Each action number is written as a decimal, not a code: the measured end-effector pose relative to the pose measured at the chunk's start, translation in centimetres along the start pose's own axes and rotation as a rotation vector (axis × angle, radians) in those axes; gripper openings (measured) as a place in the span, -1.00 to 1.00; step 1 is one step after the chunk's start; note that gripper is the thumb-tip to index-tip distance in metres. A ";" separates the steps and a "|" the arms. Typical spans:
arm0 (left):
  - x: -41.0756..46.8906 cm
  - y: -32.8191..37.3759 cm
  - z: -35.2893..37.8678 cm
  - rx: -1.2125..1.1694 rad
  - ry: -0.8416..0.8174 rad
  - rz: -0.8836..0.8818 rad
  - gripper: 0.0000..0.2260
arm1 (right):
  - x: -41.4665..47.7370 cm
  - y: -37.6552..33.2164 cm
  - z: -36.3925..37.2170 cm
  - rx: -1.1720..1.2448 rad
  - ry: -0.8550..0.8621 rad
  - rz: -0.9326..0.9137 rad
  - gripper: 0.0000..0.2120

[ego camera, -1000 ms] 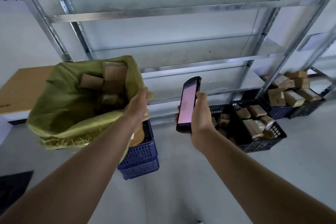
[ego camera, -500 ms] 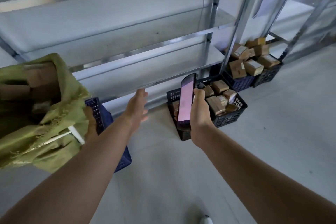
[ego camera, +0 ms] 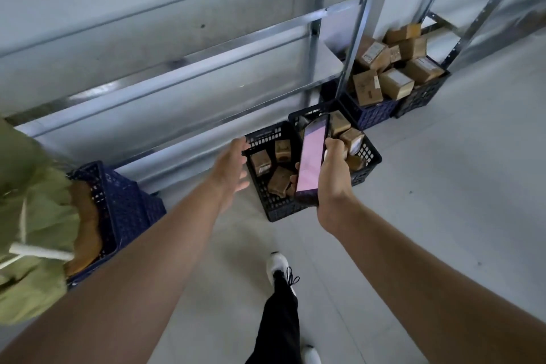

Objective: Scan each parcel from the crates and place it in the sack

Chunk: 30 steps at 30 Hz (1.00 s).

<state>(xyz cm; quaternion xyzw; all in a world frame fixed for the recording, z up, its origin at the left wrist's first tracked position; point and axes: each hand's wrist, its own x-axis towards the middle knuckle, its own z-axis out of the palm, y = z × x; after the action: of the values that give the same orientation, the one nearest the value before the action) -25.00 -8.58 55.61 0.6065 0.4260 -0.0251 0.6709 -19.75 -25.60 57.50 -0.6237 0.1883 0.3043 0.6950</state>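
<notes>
My right hand (ego camera: 332, 177) grips a black handheld scanner (ego camera: 311, 161) with a pink lit screen, held upright over a black crate (ego camera: 276, 207) on the floor. Several small brown cardboard parcels (ego camera: 261, 161) lie in that crate. My left hand (ego camera: 232, 168) reaches forward, fingers straight and empty, just left of the crate's near corner. The green sack (ego camera: 32, 216) hangs at the far left edge, partly cut off by the frame.
A blue crate (ego camera: 127, 210) stands beside the sack. Further right, a dark blue crate (ego camera: 373, 112) and a black crate (ego camera: 422, 94) are heaped with parcels. Metal shelving (ego camera: 189, 68) runs behind all crates. My leg and white shoe (ego camera: 279, 267) step over grey floor.
My view swung right, away from the sack and toward the black crate. My left hand let go of the sack's rim and reached forward. The scanner stayed in my right hand.
</notes>
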 end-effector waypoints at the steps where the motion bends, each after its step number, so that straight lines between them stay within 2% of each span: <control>1: 2.0 0.3 0.7 -0.004 -0.008 -0.017 -0.55 | 1.8 -0.4 0.0 0.001 0.008 0.004 -0.58; 4: 7.9 0.9 2.8 -0.023 -0.041 -0.085 -0.57 | 7.3 -1.4 0.4 -0.016 0.072 0.034 -0.50; 10: 18.1 1.7 6.0 -0.016 -0.071 -0.226 -0.56 | 17.7 -3.0 0.8 -0.021 0.118 0.106 -0.57; 17: 28.2 1.0 9.7 0.016 0.001 -0.354 -0.57 | 28.9 -2.6 -0.2 -0.042 0.153 0.247 -0.60; 19: 31.4 0.0 10.9 0.016 0.037 -0.371 -0.61 | 32.9 -1.8 -0.7 -0.060 0.139 0.270 -0.57; 23: 37.7 -3.3 13.2 -0.008 0.106 -0.419 -0.83 | 40.9 0.5 -0.9 -0.102 0.088 0.322 -0.53; 27: 43.5 -7.1 14.5 -0.021 0.156 -0.484 -0.82 | 47.7 3.0 -0.6 -0.126 0.096 0.381 -0.63; 30: 47.1 -9.9 14.8 0.001 0.177 -0.515 -0.78 | 51.4 4.9 -0.7 -0.182 0.105 0.420 -0.55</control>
<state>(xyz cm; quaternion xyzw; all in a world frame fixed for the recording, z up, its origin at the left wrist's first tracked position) 7.47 -0.76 17.96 0.4783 0.6232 -0.1418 0.6023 15.29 -16.43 20.74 -0.6459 0.3215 0.4250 0.5467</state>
